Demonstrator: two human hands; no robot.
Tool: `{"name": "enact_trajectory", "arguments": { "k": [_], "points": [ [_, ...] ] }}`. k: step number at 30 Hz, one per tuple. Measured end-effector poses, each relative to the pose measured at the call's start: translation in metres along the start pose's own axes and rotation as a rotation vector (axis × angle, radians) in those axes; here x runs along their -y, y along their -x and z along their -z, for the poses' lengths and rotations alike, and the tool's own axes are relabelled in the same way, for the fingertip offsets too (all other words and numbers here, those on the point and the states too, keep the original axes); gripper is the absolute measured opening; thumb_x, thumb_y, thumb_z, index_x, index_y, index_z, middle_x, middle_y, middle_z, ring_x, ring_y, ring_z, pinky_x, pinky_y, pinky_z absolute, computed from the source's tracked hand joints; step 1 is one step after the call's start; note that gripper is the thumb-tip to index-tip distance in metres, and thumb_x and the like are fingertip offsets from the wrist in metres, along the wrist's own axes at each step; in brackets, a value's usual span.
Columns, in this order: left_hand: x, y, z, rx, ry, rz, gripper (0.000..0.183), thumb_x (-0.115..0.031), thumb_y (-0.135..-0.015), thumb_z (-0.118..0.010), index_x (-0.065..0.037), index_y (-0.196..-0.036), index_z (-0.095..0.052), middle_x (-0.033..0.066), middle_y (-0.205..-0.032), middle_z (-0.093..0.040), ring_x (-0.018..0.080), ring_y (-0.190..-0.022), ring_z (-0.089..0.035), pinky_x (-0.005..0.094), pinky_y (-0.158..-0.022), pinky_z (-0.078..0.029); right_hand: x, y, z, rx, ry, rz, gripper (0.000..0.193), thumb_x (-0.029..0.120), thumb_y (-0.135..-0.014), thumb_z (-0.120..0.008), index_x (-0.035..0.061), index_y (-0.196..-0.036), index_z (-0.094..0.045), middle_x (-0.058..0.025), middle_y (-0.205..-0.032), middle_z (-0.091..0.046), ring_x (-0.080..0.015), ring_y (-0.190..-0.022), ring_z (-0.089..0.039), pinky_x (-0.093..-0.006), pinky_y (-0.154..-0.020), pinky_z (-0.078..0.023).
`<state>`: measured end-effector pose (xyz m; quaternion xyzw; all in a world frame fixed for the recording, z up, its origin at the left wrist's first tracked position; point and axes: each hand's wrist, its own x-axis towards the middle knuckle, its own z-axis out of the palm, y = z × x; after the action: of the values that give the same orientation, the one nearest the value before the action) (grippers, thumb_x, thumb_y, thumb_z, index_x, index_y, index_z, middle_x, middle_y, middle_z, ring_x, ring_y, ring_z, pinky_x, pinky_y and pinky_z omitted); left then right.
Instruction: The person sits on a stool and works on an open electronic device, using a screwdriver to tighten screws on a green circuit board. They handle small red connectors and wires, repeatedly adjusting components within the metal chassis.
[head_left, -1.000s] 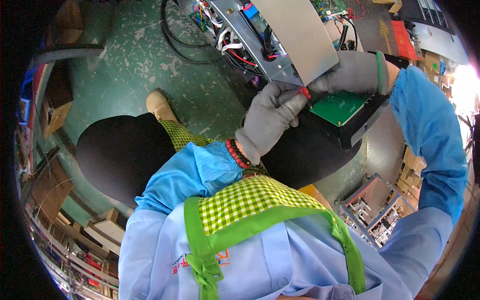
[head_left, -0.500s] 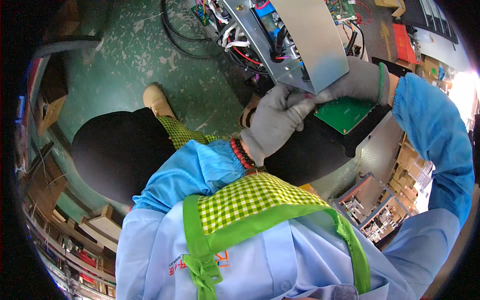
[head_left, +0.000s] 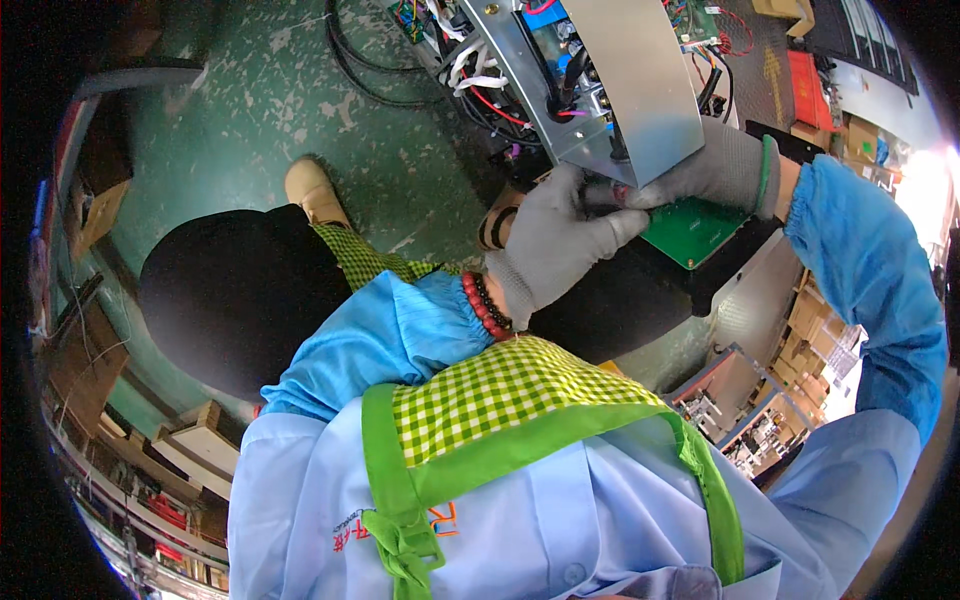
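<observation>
Green floor (head_left: pixel 250 150), housing (head_left: pixel 648 90) aslant toward hands (head_left: pixel 565 240)

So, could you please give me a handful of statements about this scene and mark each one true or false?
1. The left hand and the right hand both wear grey gloves. True.
2. The right wrist carries beads. False: the beaded bracelet is on the left wrist.
3. A green circuit board shows just below the right hand in the picture. True.
4. The person's front is covered only in plain red cloth. False: the apron is green-and-white checked with green trim, over a light blue shirt.
5. A silver metal casing is above the left hand in the picture. True.
</observation>
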<state>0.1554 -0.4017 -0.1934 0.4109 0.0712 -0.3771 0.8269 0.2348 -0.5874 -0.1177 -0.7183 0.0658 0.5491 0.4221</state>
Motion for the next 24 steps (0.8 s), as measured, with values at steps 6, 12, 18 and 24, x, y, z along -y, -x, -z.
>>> {"name": "enact_trajectory", "arguments": {
  "k": [6,12,18,24],
  "points": [
    [0.002,0.0,0.003,-0.036,-0.16,0.041,0.041,-0.013,-0.076,-0.077,0.002,-0.106,-0.053,0.0066,-0.087,-0.063,0.01,-0.071,-0.058,0.0247,-0.059,-0.049,0.016,-0.001,-0.005,-0.013,0.21,0.003,0.058,0.027,-0.067,-0.083,0.0049,-0.115,-0.061,-0.0081,-0.108,-0.065,-0.0164,-0.099,-0.06,-0.0334,-0.087,-0.048],
    [-0.01,0.001,0.004,0.005,-0.158,0.085,0.04,-0.013,-0.076,-0.078,0.002,-0.105,-0.054,0.0063,-0.084,-0.063,0.0095,-0.068,-0.057,0.0249,-0.056,-0.048,-0.006,-0.007,0.001,0.026,0.117,0.03,0.057,0.025,-0.067,-0.083,0.0043,-0.115,-0.061,-0.0082,-0.107,-0.066,-0.0162,-0.098,-0.06,-0.0335,-0.086,-0.049],
    [-0.002,0.003,0.003,0.012,-0.069,0.027,0.044,-0.019,-0.08,-0.075,-0.003,-0.113,-0.051,0.0035,-0.08,-0.06,0.0095,-0.061,-0.053,0.0228,-0.052,-0.044,0.008,-0.001,-0.007,-0.032,0.09,-0.019,0.043,0.017,-0.068,-0.081,0.0049,-0.107,-0.065,-0.0076,-0.101,-0.067,-0.0173,-0.095,-0.061,-0.0341,-0.083,-0.05],
    [-0.007,0.002,0.003,0.034,-0.03,0.097,0.038,-0.008,-0.08,-0.073,-0.001,-0.111,-0.051,0.0059,-0.081,-0.06,0.0102,-0.059,-0.054,0.0242,-0.051,-0.047,-0.002,-0.009,-0.006,0.004,0.269,0.157,0.037,0.02,-0.073,-0.078,0.0051,-0.104,-0.066,-0.0061,-0.097,-0.067,-0.0144,-0.087,-0.061,-0.0316,-0.076,-0.051]
  ]
}}
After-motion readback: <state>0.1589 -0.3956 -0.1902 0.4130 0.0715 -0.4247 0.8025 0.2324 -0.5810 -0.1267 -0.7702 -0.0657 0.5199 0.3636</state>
